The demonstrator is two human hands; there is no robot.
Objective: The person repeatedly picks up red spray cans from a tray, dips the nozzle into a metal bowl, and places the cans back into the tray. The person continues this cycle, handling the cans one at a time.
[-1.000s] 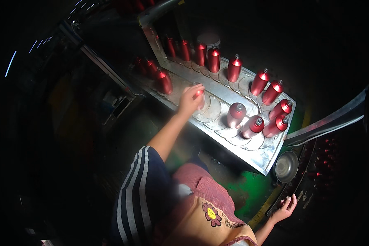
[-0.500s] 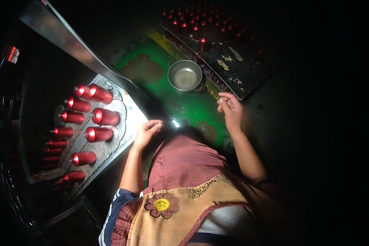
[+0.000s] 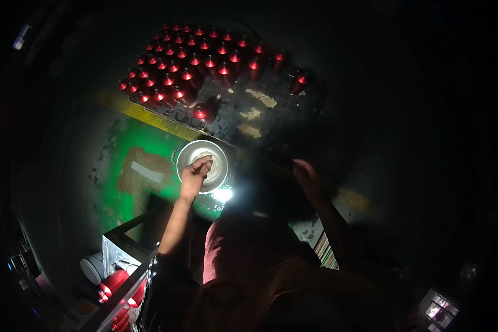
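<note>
My left hand (image 3: 193, 176) is over the near left part of a round metal bowl (image 3: 223, 176), its fingers curled together. Whatever those fingers hold, if anything, is hidden. The bowl has a pale inside and sits on the green floor. Off to the right, apart from the bowl, my right hand (image 3: 309, 176) is in deep shadow, and its fingers are too dim to make out. Just beyond the bowl, a single red metallic bottle-shaped piece (image 3: 202, 113) stands upright on a dark worn board (image 3: 254, 127).
Several more red pieces (image 3: 188, 74) stand in close rows at the board's far left. A yellow stripe (image 3: 155, 119) crosses the green floor (image 3: 116, 182). At the lower left, a metal frame (image 3: 116, 249) stands near a white bucket (image 3: 92, 268) and more red pieces (image 3: 113, 281).
My view has swung left, away from the tray of red pieces and toward the board. My left hand has moved from beside my lap to over the bowl. My right hand has passed into shadow.
</note>
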